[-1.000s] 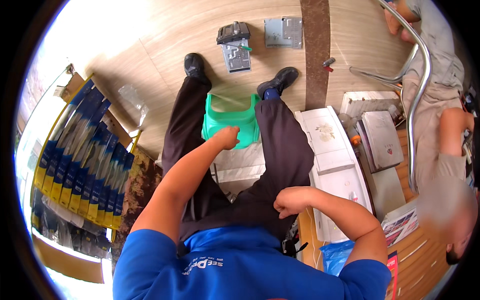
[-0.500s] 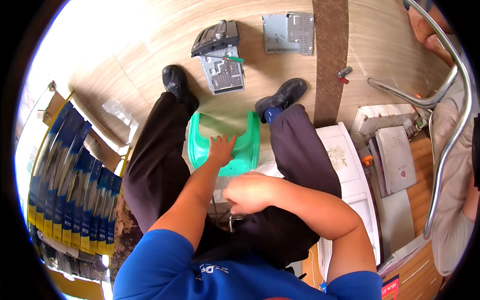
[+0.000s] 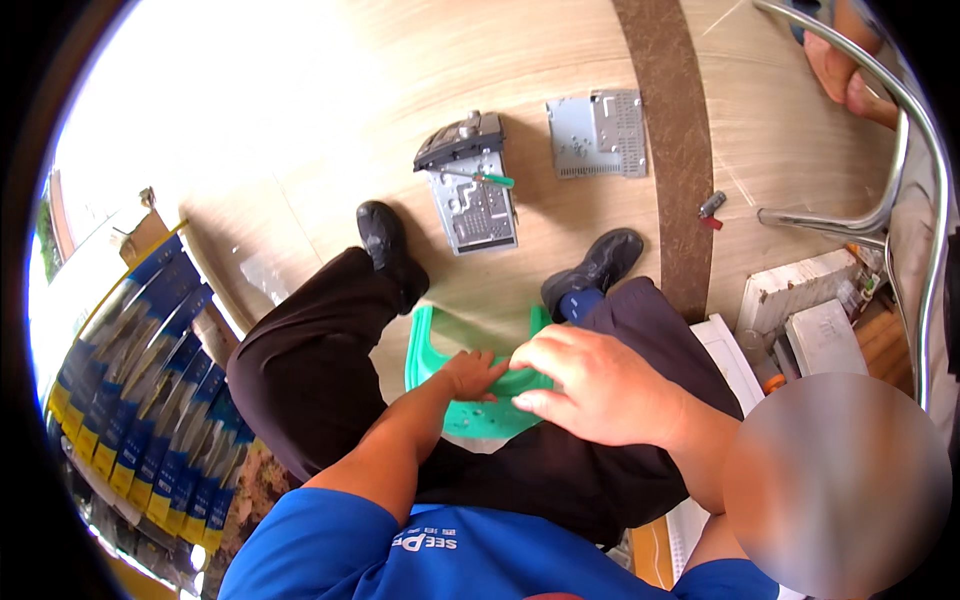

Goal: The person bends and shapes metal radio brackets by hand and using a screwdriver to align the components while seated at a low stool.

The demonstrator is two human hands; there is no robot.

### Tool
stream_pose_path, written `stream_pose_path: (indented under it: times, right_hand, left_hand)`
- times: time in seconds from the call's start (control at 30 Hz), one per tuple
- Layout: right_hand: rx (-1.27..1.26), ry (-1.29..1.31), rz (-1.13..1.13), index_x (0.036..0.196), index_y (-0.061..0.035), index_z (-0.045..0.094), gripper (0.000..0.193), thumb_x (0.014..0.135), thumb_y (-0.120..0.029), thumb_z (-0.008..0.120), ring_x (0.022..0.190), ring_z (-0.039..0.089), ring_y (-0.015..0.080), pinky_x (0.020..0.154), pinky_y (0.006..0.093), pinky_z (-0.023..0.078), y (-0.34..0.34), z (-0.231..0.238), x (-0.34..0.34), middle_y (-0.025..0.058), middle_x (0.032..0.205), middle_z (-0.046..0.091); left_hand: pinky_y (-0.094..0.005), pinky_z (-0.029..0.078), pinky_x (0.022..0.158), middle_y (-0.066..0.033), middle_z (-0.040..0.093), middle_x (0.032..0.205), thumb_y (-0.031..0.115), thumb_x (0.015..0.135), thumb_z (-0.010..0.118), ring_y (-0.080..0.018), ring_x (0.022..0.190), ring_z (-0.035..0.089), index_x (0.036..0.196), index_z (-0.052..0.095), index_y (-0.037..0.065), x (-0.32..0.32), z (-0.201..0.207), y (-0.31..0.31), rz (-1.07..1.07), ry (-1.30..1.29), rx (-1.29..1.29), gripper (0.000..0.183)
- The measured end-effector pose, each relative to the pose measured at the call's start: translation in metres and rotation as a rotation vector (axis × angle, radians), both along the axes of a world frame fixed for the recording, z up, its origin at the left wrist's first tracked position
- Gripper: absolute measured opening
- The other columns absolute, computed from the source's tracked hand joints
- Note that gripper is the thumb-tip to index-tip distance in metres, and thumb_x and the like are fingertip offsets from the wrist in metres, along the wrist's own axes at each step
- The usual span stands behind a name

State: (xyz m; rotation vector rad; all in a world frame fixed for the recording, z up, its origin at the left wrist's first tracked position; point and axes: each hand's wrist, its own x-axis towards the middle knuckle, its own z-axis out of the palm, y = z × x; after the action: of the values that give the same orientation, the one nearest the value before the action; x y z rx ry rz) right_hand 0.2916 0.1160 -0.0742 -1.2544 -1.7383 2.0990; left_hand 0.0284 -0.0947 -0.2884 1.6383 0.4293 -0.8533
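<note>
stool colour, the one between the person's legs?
Bright green stool; shows best in the head view.

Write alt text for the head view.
A bare left hand and right hand are at a green stool between dark-trousered legs. On the floor beyond lie a metal-cased unit bearing a green-handled tool, and a gray panel.

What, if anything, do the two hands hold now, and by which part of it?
It cannot be told: the left hand and right hand both overlap the green stool in view, but no clear grip shows.
</note>
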Motion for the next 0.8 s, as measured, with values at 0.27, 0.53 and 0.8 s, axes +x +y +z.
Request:
stream_pose_path:
  times: [0.27, 0.53, 0.8]
  right_hand:
    - [0.393, -0.301, -0.026, 0.109, -0.0013, 0.060, 0.033, 0.085, -0.022, 0.070, 0.094, 0.062, 0.0360, 0.082, 0.0431, 0.051, -0.039, 0.011, 0.007, 0.0164, 0.099, 0.063]
    - [0.597, -0.505, 0.054, 0.103, -0.0014, 0.058, 0.030, 0.087, -0.025, 0.068, 0.098, 0.063, 0.0385, 0.086, 0.0463, 0.051, -0.084, 0.014, -0.018, 0.0195, 0.100, 0.062]
    - [0.505, -0.776, 0.269, 0.123, -0.0034, 0.061, 0.042, 0.088, -0.027, 0.068, 0.111, 0.060, 0.0366, 0.095, 0.0442, 0.049, -0.088, -0.052, -0.036, 0.0212, 0.117, 0.065]
  left_hand:
    - [-0.0478, 0.052, 0.082, -0.0224, 0.054, 0.116, 0.049, 0.076, 0.075, -0.0407, 0.095, 0.062, 0.149, 0.034, 0.014, -0.009, 0.006, -0.024, 0.032, -0.212, 0.236, 0.091]
    - [-0.0508, 0.053, 0.076, -0.0251, 0.058, 0.110, 0.014, 0.094, 0.043, -0.0435, 0.088, 0.065, 0.149, 0.029, 0.011, -0.011, -0.032, -0.039, -0.057, -0.292, 0.387, 0.057]
    - [-0.0482, 0.052, 0.085, -0.0125, 0.067, 0.116, 0.047, 0.084, 0.071, -0.0330, 0.111, 0.063, 0.130, 0.057, 0.015, 0.037, 0.028, 0.035, -0.409, -0.055, 0.627, 0.058]
